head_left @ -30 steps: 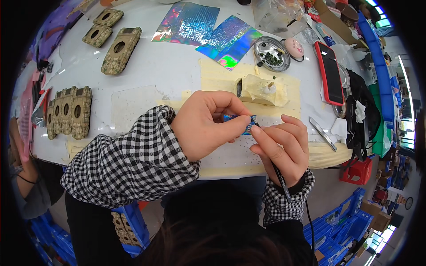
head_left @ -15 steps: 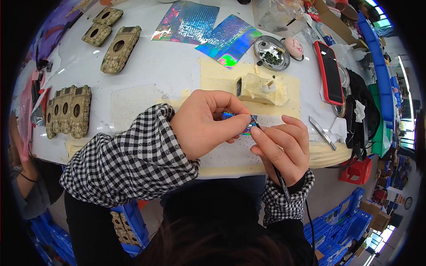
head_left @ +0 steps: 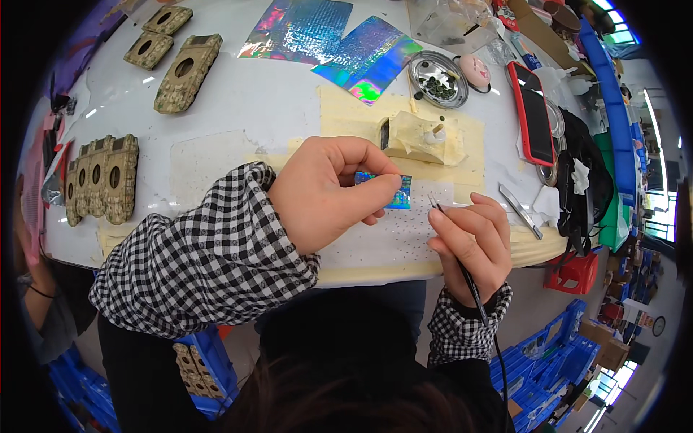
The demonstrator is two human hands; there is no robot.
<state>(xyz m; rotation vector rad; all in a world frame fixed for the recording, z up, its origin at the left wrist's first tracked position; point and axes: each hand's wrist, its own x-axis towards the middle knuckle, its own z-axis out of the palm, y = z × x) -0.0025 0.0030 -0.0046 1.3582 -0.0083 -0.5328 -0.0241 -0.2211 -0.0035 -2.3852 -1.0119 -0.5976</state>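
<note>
Between the thumb and fingers of my left hand (head_left: 317, 191) is a small piece of shiny holographic sheet (head_left: 402, 195), held just above the worktop. My right hand (head_left: 473, 242) grips slim black tweezers (head_left: 474, 290), their fine tips a short way right of the sheet piece and apart from it. Whether the tips carry anything is too small to tell. Under both hands lies a white surface (head_left: 375, 252) sprinkled with tiny specks. Just beyond my fingers sits a tan block (head_left: 408, 142) with a short peg on top.
Camouflage model tank hulls (head_left: 189, 68) with round openings stand at the left. Two larger holographic sheets (head_left: 299, 32) lie at the back. A round metal dish (head_left: 416, 88) holds dark green bits. A red-cased phone (head_left: 533, 115) and a metal blade-like tool (head_left: 520, 209) are at the right.
The tweezers have drawn away to the right from the holographic piece, leaving more of it visible. My left hand keeps its pinch on the piece. The whole view has shifted slightly.
</note>
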